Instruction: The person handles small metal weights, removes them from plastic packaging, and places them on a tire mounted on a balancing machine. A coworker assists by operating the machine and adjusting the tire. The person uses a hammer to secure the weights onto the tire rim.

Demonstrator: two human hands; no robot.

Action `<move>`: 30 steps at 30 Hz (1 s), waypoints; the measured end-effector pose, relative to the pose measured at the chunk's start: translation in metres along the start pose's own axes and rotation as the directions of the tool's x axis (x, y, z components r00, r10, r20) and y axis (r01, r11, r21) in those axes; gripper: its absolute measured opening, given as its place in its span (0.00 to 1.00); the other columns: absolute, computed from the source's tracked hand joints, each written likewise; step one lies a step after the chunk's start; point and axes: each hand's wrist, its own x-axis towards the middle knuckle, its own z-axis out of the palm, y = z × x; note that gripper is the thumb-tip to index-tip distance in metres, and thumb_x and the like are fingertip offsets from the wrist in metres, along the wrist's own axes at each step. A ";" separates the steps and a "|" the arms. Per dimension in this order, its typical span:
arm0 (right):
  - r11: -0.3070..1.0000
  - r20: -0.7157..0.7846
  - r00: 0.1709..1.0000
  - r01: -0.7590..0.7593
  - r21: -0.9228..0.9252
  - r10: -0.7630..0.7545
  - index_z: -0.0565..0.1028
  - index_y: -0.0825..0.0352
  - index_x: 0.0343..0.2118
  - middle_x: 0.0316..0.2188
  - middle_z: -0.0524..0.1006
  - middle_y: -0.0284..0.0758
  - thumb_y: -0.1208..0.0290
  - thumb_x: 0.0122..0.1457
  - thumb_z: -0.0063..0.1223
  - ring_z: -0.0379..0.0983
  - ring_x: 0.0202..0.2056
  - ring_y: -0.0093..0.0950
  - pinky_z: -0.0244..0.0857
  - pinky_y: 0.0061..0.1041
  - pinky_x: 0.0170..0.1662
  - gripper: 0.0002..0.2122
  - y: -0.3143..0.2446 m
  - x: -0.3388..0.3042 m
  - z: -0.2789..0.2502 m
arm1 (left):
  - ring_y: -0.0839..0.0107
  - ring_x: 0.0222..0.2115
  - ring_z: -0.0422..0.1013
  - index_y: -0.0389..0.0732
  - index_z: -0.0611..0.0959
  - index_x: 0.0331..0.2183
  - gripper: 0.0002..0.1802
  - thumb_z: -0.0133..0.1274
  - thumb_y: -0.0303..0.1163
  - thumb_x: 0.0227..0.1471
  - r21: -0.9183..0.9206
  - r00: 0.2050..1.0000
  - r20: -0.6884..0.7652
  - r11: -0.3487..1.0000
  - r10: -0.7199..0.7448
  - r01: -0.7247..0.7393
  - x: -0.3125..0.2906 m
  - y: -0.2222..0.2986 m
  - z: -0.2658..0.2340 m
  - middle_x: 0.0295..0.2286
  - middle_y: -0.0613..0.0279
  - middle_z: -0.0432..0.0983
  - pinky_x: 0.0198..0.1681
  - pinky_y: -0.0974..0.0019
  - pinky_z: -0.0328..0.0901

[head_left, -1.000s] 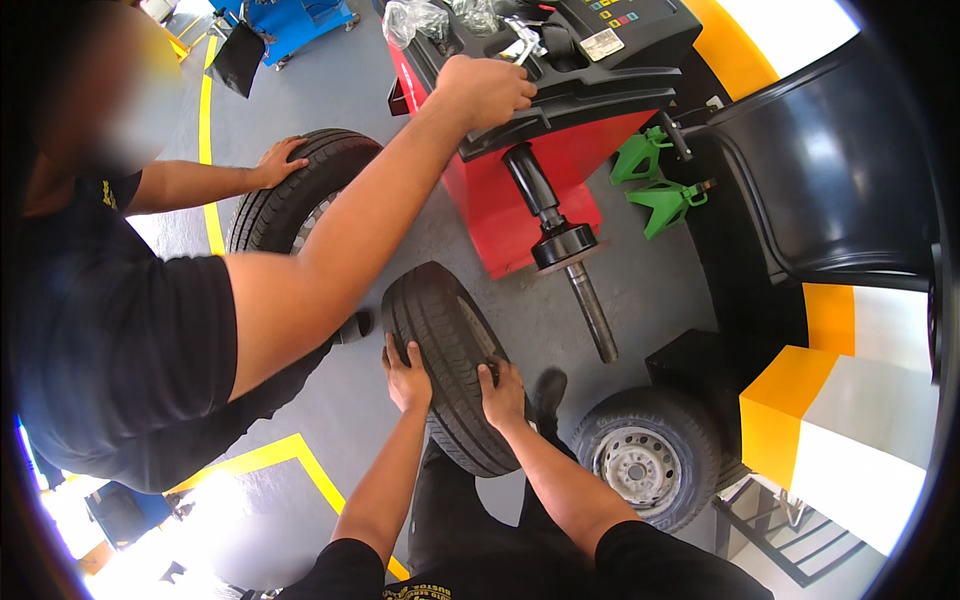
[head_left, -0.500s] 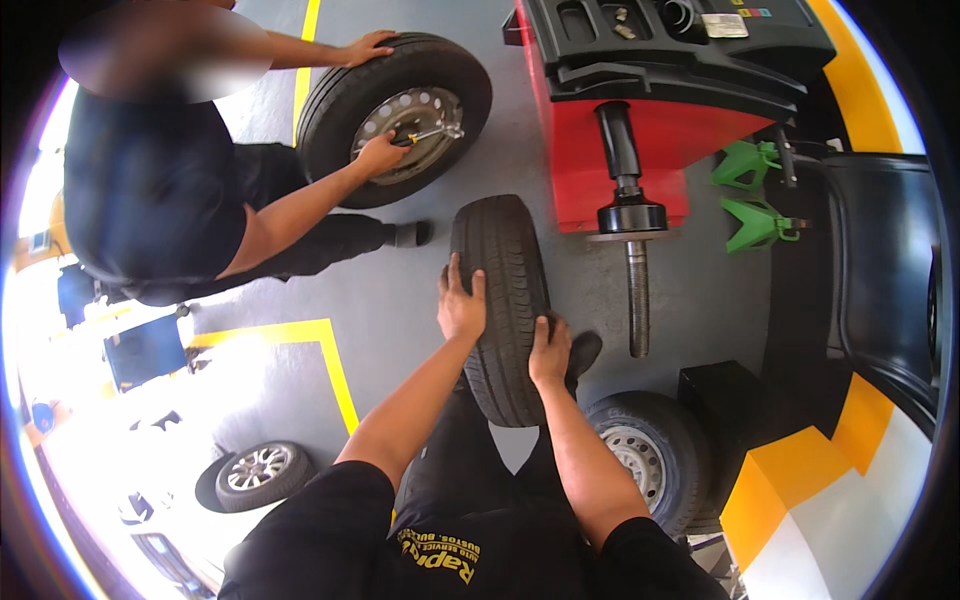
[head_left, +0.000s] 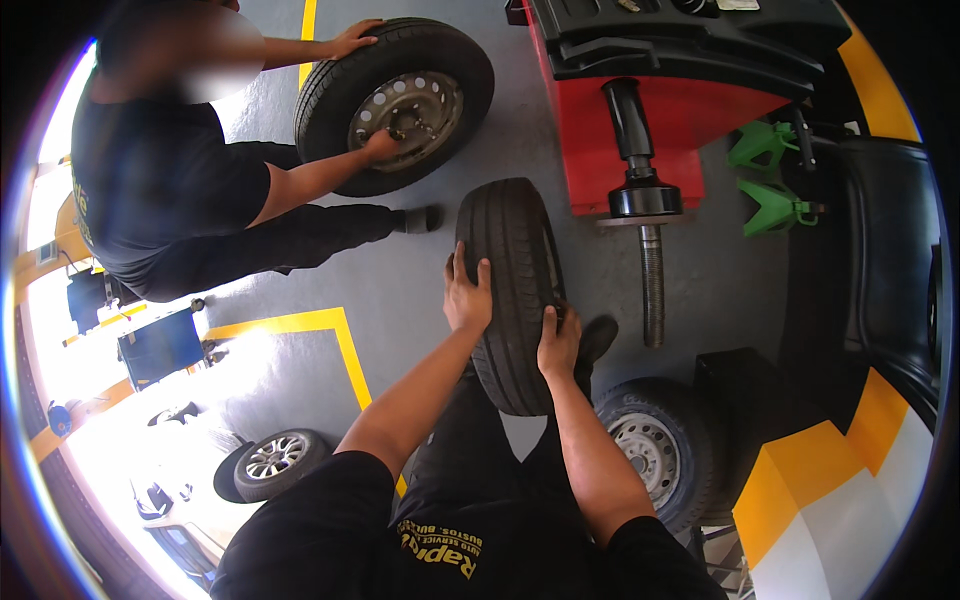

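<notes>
A black car wheel (head_left: 508, 300) stands upright in front of me, its tread toward me and a sliver of its right side showing. My left hand (head_left: 467, 297) presses on the left part of the tread, fingers pointing away from me. My right hand (head_left: 559, 342) grips the right edge, some fingertips hidden around the sidewall. Just right of the wheel, the threaded shaft (head_left: 652, 285) sticks out toward me from a red wheel balancer (head_left: 590, 140) with a black top.
At the far left a co-worker (head_left: 180, 190) steadies another wheel (head_left: 330, 100), one hand at its hub. A wheel with a pale steel rim (head_left: 645, 455) lies by my right leg. Green stands (head_left: 765, 145) sit right of the balancer. Yellow-and-white blocks (head_left: 800, 470) are at lower right.
The wheel between my hands has tilted slightly and shows more of its right side. The co-worker's lower hand has shifted at the hub; the silver tool in it no longer shows clearly.
</notes>
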 end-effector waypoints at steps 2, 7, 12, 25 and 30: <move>1.000 0.005 1.000 -0.002 0.007 0.002 0.69 0.71 0.56 0.53 0.70 0.53 0.47 0.68 0.39 0.64 0.57 0.51 0.56 0.44 0.61 0.28 -0.002 0.000 0.000 | 0.48 0.61 0.63 0.58 0.61 0.67 0.36 0.42 0.60 0.62 -0.004 1.000 0.003 1.000 -0.001 0.001 0.001 0.000 -0.001 0.64 0.53 0.58 0.59 0.49 0.64; 0.999 0.036 0.999 0.002 0.041 -0.003 0.69 0.70 0.57 0.53 0.70 0.53 0.48 0.68 0.41 0.63 0.58 0.52 0.56 0.44 0.62 0.28 -0.002 0.000 -0.003 | 0.48 0.60 0.63 0.58 0.61 0.67 0.37 0.43 0.61 0.62 -0.008 1.000 -0.001 1.000 -0.008 0.008 0.000 0.000 -0.001 0.64 0.53 0.59 0.59 0.48 0.64; 0.999 0.037 0.999 0.014 0.052 -0.016 0.69 0.70 0.57 0.53 0.70 0.53 0.48 0.68 0.41 0.64 0.57 0.51 0.56 0.44 0.62 0.28 0.000 -0.001 -0.008 | 0.47 0.60 0.64 0.57 0.62 0.66 0.37 0.43 0.60 0.61 -0.018 1.000 -0.018 1.000 0.005 -0.006 -0.005 0.001 0.002 0.64 0.52 0.59 0.59 0.48 0.64; 0.998 0.027 1.000 0.012 0.055 -0.014 0.69 0.74 0.55 0.53 0.70 0.54 0.49 0.69 0.38 0.66 0.55 0.51 0.57 0.43 0.60 0.28 -0.005 0.004 -0.015 | 0.48 0.60 0.63 0.57 0.61 0.67 0.36 0.43 0.59 0.62 -0.014 1.000 0.002 1.000 -0.006 0.006 -0.005 0.012 0.002 0.65 0.53 0.58 0.60 0.49 0.63; 0.999 0.036 0.999 0.002 0.032 -0.004 0.69 0.73 0.56 0.52 0.70 0.53 0.46 0.69 0.37 0.65 0.56 0.51 0.57 0.44 0.60 0.30 -0.004 0.007 -0.015 | 0.48 0.60 0.64 0.58 0.61 0.67 0.37 0.43 0.59 0.62 -0.007 1.000 0.007 1.000 -0.016 0.016 -0.003 0.015 0.003 0.65 0.54 0.58 0.60 0.48 0.63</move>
